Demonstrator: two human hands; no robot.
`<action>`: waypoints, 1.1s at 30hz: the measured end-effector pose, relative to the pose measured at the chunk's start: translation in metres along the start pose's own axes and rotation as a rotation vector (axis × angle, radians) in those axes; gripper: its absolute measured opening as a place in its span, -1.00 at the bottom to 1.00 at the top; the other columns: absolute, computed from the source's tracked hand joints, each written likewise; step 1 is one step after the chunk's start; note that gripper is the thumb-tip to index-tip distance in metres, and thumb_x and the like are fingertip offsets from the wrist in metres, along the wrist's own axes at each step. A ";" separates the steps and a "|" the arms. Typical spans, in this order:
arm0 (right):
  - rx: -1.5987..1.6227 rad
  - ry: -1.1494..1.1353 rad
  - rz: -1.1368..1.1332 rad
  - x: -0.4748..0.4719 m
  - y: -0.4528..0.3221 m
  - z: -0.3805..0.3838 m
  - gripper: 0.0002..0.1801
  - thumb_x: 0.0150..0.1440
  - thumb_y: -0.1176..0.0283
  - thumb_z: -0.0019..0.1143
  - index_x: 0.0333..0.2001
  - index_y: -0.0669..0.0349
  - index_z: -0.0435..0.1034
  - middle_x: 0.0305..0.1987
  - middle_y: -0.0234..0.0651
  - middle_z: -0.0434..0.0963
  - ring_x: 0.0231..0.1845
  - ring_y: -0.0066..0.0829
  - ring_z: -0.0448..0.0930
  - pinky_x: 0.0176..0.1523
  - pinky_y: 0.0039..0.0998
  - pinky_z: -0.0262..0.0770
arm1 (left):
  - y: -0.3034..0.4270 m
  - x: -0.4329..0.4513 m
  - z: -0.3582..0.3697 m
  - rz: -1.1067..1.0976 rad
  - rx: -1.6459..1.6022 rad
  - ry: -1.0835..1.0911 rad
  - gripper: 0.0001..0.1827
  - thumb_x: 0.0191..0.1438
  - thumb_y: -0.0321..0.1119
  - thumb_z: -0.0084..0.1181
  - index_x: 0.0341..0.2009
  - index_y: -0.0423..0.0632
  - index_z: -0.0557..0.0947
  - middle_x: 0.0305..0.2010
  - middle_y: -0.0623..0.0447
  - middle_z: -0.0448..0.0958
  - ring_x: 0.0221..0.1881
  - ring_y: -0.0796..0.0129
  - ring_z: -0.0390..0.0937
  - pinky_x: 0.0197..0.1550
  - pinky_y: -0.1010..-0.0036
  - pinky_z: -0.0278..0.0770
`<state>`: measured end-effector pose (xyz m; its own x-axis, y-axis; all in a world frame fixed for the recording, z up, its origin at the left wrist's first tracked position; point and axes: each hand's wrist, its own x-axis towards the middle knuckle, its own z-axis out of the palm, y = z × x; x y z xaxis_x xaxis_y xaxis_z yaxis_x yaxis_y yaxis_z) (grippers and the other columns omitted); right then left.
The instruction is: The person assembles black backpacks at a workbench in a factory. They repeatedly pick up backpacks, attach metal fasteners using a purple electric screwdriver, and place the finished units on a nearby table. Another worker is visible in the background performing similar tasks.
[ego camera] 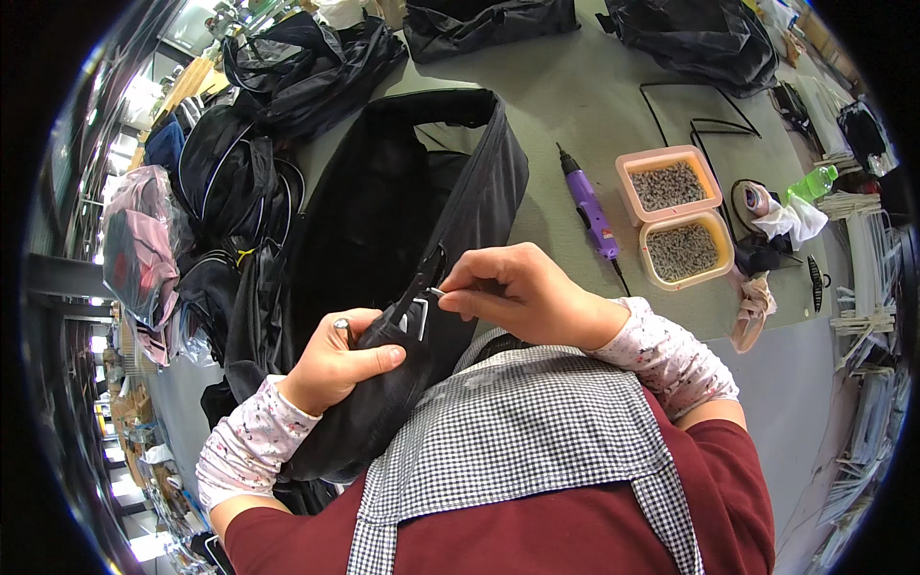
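Note:
A black fabric bag (496,194) lies before me with its mouth gaping and its dark inside showing. My left hand (338,359) grips the bag's edge, thumb on the outside, close to a white angular piece (424,320) at the rim. Between the thumb and fingers of my right hand (510,291) is a small metal fastener (434,291), perhaps a screw, its tip at a black strip (420,280) along the edge. Fingers hide most of the fastener. A purple electric screwdriver (591,205) lies on the table to the right.
Two plastic tubs, one pink (631,201) and one yellow (686,282), hold many small metal fasteners. Black wire frames (701,83), a green bottle (812,183) and a crumpled cloth (755,309) lie farther right. More black bags (237,180) are piled left, others (489,29) along the back.

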<state>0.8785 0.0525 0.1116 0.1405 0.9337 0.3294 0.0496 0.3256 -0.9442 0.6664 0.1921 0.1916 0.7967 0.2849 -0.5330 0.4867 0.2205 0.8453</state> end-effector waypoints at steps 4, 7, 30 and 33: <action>-0.040 0.032 -0.003 0.008 0.000 0.005 -0.79 0.16 0.39 0.25 -0.28 0.35 0.50 -0.47 -0.21 0.59 -0.49 -0.50 0.59 -0.40 -0.50 0.48 | 0.000 0.003 0.000 0.001 0.051 -0.018 -0.78 0.11 -0.49 0.23 -0.13 -0.24 0.64 -0.30 0.21 0.59 -0.30 0.65 0.47 -0.22 0.68 0.44; -0.114 0.022 0.044 0.011 0.000 0.007 -0.78 0.18 0.37 0.25 -0.28 0.34 0.50 -0.47 -0.29 0.60 -0.48 -0.59 0.57 -0.40 -0.56 0.47 | 0.003 0.001 0.001 0.004 0.172 -0.017 -0.82 0.11 -0.48 0.23 -0.17 -0.23 0.63 -0.35 0.23 0.56 -0.34 0.68 0.43 -0.26 0.70 0.40; -0.093 -0.371 -0.007 0.021 0.006 0.014 -0.77 0.16 0.35 0.21 -0.36 0.33 0.44 -0.51 -0.11 0.54 -0.51 -0.23 0.59 -0.38 -0.34 0.47 | -0.001 0.027 -0.026 0.666 1.000 0.338 -0.87 0.22 -0.41 0.10 -0.27 -0.21 0.61 -0.38 0.14 0.50 -0.42 0.53 0.39 -0.37 0.58 0.37; -0.161 -0.236 -0.161 0.009 0.011 0.021 -0.78 0.13 0.34 0.23 -0.34 0.26 0.42 -0.49 -0.18 0.52 -0.45 -0.18 0.58 -0.37 -0.31 0.48 | -0.007 0.029 -0.003 0.630 0.723 0.073 -0.83 0.11 -0.56 0.16 -0.16 -0.25 0.62 -0.26 -0.04 0.59 -0.32 0.27 0.58 -0.25 0.49 0.55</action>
<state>0.8593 0.0675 0.1040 -0.1140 0.8871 0.4473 0.2111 0.4615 -0.8616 0.6851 0.2021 0.1704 0.9750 0.2173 0.0468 0.0994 -0.6144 0.7827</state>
